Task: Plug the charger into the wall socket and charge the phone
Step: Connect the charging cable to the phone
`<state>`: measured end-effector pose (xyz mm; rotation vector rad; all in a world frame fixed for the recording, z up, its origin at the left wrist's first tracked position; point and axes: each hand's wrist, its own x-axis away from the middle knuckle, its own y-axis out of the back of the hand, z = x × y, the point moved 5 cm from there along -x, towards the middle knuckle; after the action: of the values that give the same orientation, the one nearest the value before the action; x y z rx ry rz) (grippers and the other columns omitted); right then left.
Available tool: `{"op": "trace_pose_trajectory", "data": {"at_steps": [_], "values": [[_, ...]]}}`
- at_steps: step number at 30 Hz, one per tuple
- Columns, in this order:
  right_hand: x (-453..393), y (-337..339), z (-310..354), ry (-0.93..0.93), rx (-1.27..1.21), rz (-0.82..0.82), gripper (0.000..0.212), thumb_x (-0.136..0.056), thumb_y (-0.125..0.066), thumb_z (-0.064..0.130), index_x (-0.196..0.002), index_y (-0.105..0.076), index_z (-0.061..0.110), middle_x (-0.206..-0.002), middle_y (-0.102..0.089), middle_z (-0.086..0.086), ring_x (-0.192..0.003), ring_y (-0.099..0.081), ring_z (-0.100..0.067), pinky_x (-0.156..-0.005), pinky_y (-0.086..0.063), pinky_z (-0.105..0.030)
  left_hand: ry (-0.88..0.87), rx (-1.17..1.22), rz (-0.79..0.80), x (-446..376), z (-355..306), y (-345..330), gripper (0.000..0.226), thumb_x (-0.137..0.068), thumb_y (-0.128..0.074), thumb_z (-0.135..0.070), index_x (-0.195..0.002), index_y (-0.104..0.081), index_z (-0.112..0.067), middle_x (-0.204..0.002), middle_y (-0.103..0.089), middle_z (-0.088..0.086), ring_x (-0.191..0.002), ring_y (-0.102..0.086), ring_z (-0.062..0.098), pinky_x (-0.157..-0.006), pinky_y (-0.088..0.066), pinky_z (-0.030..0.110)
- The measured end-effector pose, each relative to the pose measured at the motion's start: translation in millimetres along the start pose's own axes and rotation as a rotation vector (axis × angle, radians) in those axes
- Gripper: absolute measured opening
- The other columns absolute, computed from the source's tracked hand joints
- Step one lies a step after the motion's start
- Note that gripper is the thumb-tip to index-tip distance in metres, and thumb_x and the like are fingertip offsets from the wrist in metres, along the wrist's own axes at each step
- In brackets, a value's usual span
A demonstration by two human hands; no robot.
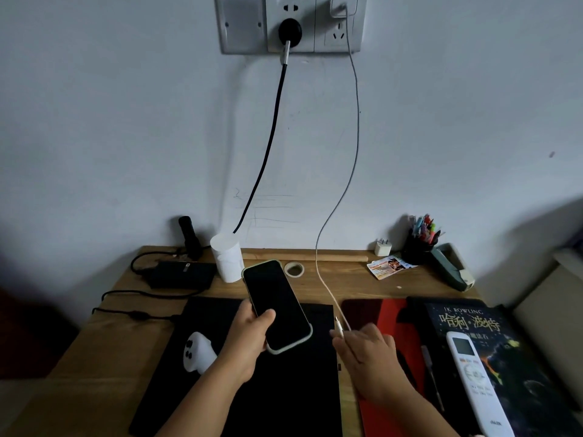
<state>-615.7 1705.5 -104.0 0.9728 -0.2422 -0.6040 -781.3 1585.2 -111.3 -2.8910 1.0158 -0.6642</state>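
Two hands, left gripping one phone, right pinching one cable

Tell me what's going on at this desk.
A person is setting a phone to charge. The white charger already sits in the wall socket, and its cable hangs down to the desk. The left hand holds the phone, screen dark, above a black mat. The right hand pinches the cable's plug end beside the phone; it is not yet plugged in.
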Motion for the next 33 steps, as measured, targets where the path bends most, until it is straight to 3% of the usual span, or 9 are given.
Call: {"op": "trace_pose_trajectory", "data": {"at_steps": [3, 5, 8, 12, 17, 23, 33], "values": [[0.9, 2.2, 6.8, -0.073, -0.448, 0.015, 0.022, -0.094, -0.047, 0.016, -0.092, -0.065, 0.029, -0.067, -0.062, 0.008, -0.066, -0.051, -0.005, -0.062, -0.038, -0.019, -0.025, 0.01, -0.01, 1.3, -1.6, -3.1, 0.023, -0.09, -0.05, -0.009, -0.11, -0.054, -0.02, -0.104, -0.066, 0.007, -0.091, -0.066, 0.02, -0.064, -0.052, 0.033], [2.6, 5.0, 11.1, -0.132, -0.632, 0.03, 0.021, -0.093, -0.05, 0.017, -0.08, -0.063, 0.026, -0.054, -0.054, 0.011, -0.053, -0.046, -0.002, -0.051, -0.037, -0.014, -0.025, 0.022, -0.014, 2.3, -2.1, -4.2, 0.024, -0.09, -0.05, -0.01, -0.112, -0.054, -0.02, -0.105, -0.066, 0.007, -0.092, -0.066, 0.021, -0.065, -0.052, 0.035], [5.5, 6.5, 16.1, -0.153, -0.731, 0.005, 0.03, -0.095, -0.04, 0.033, -0.077, -0.059, 0.02, -0.052, -0.051, 0.015, -0.051, -0.044, 0.002, -0.051, -0.037, -0.01, -0.037, 0.039, -0.012, 3.4, -5.4, -4.7, 0.026, -0.091, -0.049, -0.009, -0.113, -0.054, -0.021, -0.105, -0.067, 0.005, -0.093, -0.065, 0.02, -0.069, -0.053, 0.037], [8.0, 4.8, 17.1, -0.208, -0.943, -0.004, 0.031, -0.096, -0.036, 0.027, -0.081, -0.055, 0.008, -0.05, -0.035, 0.006, -0.046, -0.032, -0.006, -0.045, -0.031, -0.014, -0.044, 0.045, -0.012, 3.6, -7.6, -3.3, 0.024, -0.091, -0.05, -0.01, -0.11, -0.056, -0.023, -0.107, -0.067, 0.005, -0.096, -0.065, 0.021, -0.075, -0.054, 0.041], [12.8, -9.5, 19.9, -0.319, -1.217, 0.036, 0.033, -0.094, -0.044, 0.024, -0.071, -0.064, 0.014, -0.048, -0.046, 0.003, -0.046, -0.042, -0.009, -0.048, -0.037, -0.018, -0.055, 0.086, -0.006, 3.4, -8.4, -5.6, 0.024, -0.09, -0.051, -0.01, -0.111, -0.057, -0.022, -0.104, -0.069, 0.004, -0.093, -0.067, 0.02, -0.072, -0.055, 0.04], [21.2, -24.5, 33.5, -0.356, -1.187, 0.054, 0.036, -0.093, -0.048, 0.019, -0.063, -0.067, 0.014, -0.055, -0.059, 0.004, -0.053, -0.052, -0.003, -0.052, -0.044, -0.014, -0.128, 0.105, -0.017, 5.1, -12.5, -9.9, 0.023, -0.088, -0.052, -0.007, -0.1, -0.062, -0.025, -0.087, -0.074, -0.004, -0.077, -0.072, 0.01, -0.06, -0.053, 0.03], [28.3, -26.4, 49.8, -0.388, -1.045, -0.048, 0.03, -0.091, -0.052, 0.016, -0.068, -0.066, 0.003, -0.057, -0.054, -0.003, -0.051, -0.046, -0.005, -0.049, -0.038, -0.013, -0.189, 0.05, -0.008, 11.0, -9.9, -16.3, 0.024, -0.089, -0.052, -0.009, -0.102, -0.062, -0.026, -0.095, -0.073, -0.001, -0.084, -0.071, 0.012, -0.068, -0.053, 0.032]]}}
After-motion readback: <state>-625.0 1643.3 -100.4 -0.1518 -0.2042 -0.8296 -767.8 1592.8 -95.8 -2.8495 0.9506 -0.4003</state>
